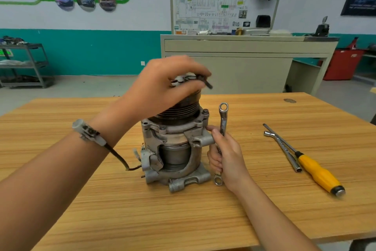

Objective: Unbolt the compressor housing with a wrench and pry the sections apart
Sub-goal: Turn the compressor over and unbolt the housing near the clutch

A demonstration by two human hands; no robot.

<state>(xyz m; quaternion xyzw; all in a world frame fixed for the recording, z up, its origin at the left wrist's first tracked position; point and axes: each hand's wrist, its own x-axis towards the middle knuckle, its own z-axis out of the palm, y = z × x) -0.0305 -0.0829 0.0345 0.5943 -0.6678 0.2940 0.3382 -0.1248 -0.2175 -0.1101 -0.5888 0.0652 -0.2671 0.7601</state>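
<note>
On the workshop's wooden table (264, 210) our compressor (175, 149) stands upright, its sections unparted. Our left hand (160, 86) pinches a freed bolt (205, 82) above it, and our right hand (225, 155) grips the wrench (223, 116) beside the housing. Prying's all ahead, we reckon.

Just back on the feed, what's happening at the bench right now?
The compressor stands upright on the wooden table. The left hand is over its top, pinching what looks like a dark bolt. The right hand grips a ring wrench upright beside it. A yellow-handled screwdriver and an L-shaped socket wrench lie untouched to the right. The compressor's sections are not yet apart.
</note>
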